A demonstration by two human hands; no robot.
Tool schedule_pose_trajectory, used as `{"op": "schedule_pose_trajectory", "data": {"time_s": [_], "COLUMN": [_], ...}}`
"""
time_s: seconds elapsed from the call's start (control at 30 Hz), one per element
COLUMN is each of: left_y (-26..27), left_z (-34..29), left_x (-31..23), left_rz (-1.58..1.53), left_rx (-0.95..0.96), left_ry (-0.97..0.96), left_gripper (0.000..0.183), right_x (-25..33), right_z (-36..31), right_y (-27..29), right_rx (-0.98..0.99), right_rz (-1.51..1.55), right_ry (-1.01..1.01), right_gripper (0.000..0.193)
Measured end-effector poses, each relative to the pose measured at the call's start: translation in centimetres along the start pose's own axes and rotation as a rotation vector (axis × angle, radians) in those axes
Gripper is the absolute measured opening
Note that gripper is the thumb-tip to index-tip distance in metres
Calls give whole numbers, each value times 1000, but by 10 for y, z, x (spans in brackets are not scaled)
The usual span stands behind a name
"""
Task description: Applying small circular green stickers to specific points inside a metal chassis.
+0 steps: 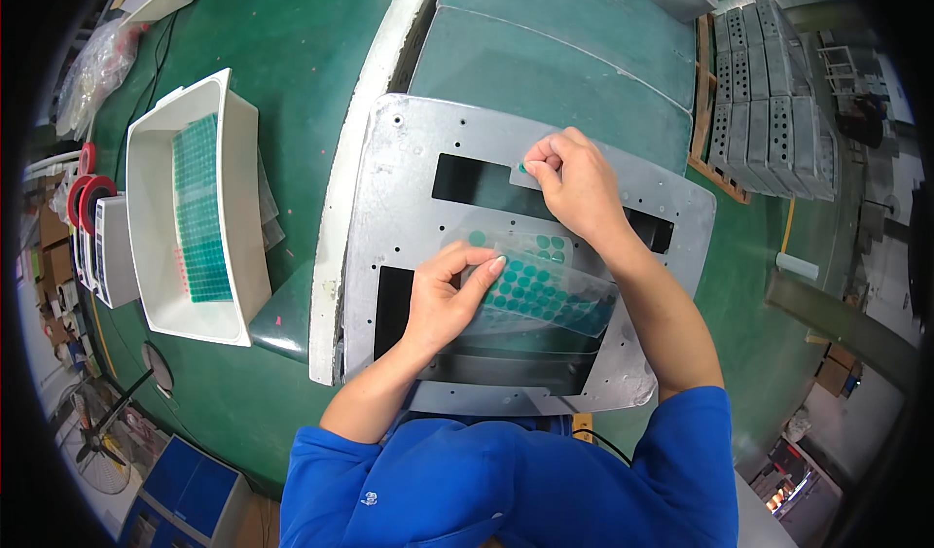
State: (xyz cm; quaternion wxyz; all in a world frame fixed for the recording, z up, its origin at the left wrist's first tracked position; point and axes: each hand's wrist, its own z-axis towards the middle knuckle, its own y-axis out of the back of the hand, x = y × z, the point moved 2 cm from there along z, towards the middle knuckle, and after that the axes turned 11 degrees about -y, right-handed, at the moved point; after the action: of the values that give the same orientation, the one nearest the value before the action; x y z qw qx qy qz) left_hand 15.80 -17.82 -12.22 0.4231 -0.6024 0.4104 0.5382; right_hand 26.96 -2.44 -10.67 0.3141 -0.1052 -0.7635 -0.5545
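My left hand pinches a clear sheet of round green stickers between thumb and fingers. The sheet lies tilted over the middle of a grey metal panel with rectangular cutouts and small holes. Farther up, my right hand is closed in a pinch on a small green round sticker, close to the panel's upper cutout. Most of that sticker is hidden by the fingertips; whether it touches the panel I cannot tell.
A white bin on the left holds sheets of green dots. Beyond the panel stretches a large grey-green surface. Stacked perforated metal boxes stand at the far right. A pedestal fan is at lower left.
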Motion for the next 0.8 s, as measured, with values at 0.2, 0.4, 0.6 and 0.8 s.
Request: {"op": "schedule_pose_trajectory", "data": {"time_s": [0.2,0.4,0.6,0.8], "left_y": [1,5,16,1], "left_z": [-2,-9,-38,-58], "left_x": [-1,-20,-36,-42], "left_rz": [-3,-17,76,132], "left_rx": [-2,15,-35,136], "left_ry": [30,-13,-94,-48], "left_gripper": [9,9,8,6], "right_x": [-3,-8,31,6], "right_z": [2,5,-109,-148], "right_y": [1,14,49,48], "right_rx": [32,159,291,414], "right_rz": [135,274,279,472], "right_ry": [-74,-107,166,-111], "right_gripper": [14,26,17,15]}}
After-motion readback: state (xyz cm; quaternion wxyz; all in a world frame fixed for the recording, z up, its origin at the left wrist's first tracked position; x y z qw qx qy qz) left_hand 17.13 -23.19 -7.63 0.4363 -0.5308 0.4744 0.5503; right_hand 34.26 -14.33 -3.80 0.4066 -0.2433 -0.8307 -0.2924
